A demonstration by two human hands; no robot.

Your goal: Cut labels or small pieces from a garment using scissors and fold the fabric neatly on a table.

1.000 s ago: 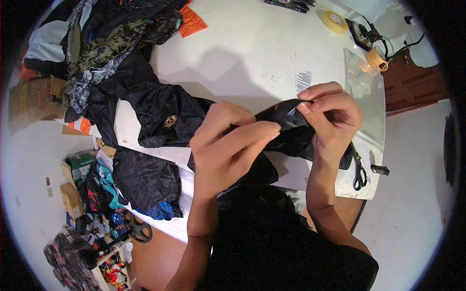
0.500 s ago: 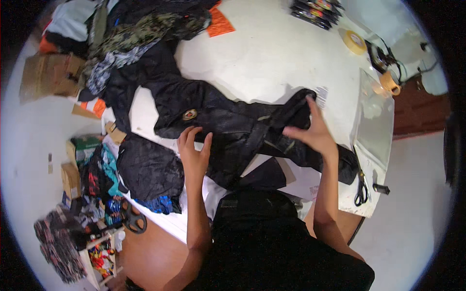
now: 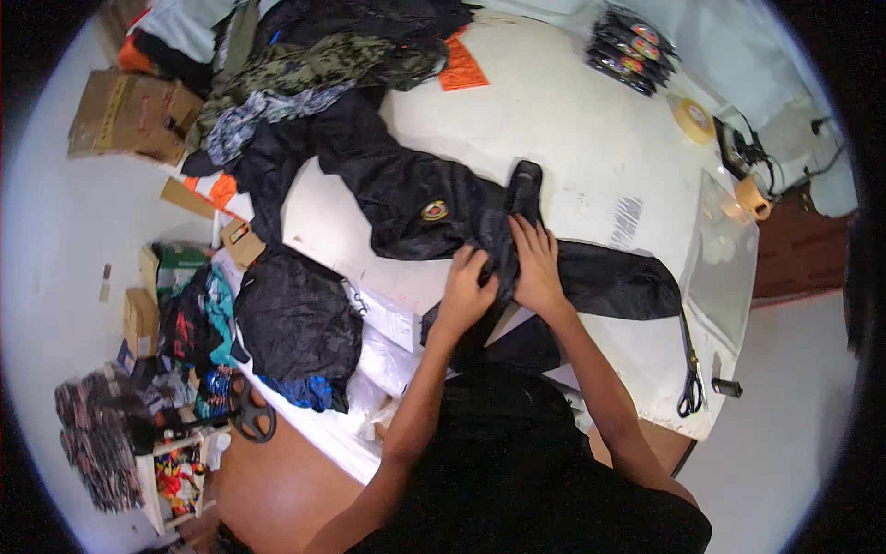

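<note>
A black garment (image 3: 415, 185) with a small round yellow-and-red emblem stretches across the white table, from the clothes pile at the far left to the right. Its right end (image 3: 618, 277) lies flat, while a narrow folded piece (image 3: 525, 185) points away from me near the middle. My left hand (image 3: 466, 294) has its fingers curled into the fabric just below the emblem, seemingly gripping it. Close beside it, my right hand (image 3: 537, 268) presses flat on the garment with fingers stretched out. The cloth under both palms is hidden.
Scissors (image 3: 690, 397) with black handles lie at the right edge, below a clear plastic sheet (image 3: 715, 263). Yellow tape (image 3: 692, 120) and stacked black packets (image 3: 632, 51) sit at the far right. A folded black cloth (image 3: 300, 314) and a cardboard box (image 3: 134, 120) are at left.
Both hands have come together onto the middle of the garment; the right moved left and down from above the cloth. The fabric's upper right part is now folded inward. The view has shifted slightly.
</note>
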